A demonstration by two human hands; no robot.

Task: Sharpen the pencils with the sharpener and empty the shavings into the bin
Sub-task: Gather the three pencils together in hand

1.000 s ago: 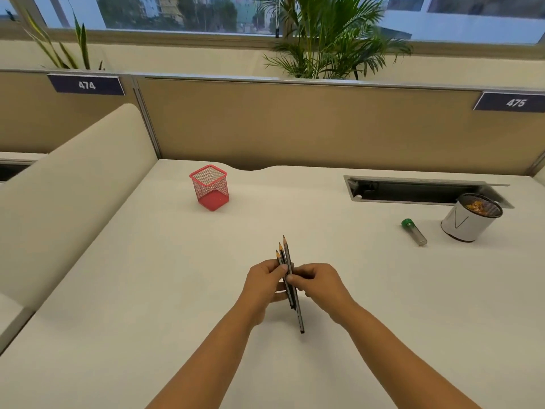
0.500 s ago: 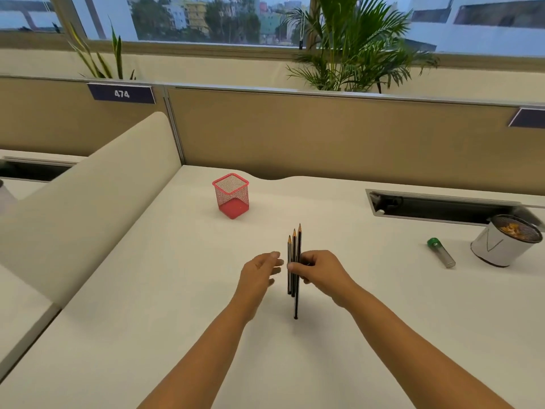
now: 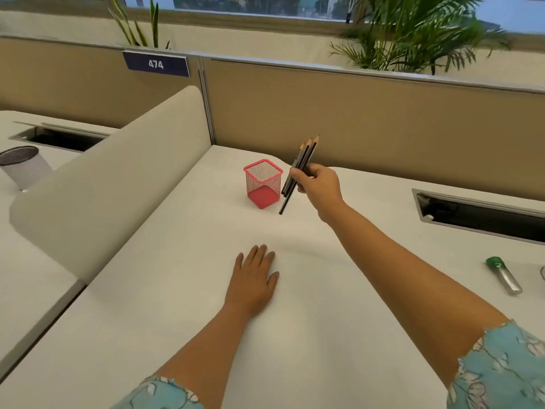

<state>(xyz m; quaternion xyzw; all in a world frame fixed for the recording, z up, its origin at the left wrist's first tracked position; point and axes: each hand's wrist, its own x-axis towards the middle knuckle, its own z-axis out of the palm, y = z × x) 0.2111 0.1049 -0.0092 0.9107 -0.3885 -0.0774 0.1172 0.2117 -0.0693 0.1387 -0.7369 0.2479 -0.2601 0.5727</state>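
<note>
Sharpened pencils (image 3: 301,169) in right hand (image 3: 317,187) beside red mesh cup (image 3: 263,183); left hand (image 3: 253,280) flat on desk (image 3: 182,261).

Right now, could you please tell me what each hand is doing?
Left hand: open, flat on the desk, holding nothing.
Right hand: fingers gripping three pencils beside the red mesh pencil cup.

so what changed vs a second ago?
The left hand let go of the pencils and now rests flat on the desk. The right hand alone carried them up beside the red mesh cup. The cup itself stayed put.
</note>
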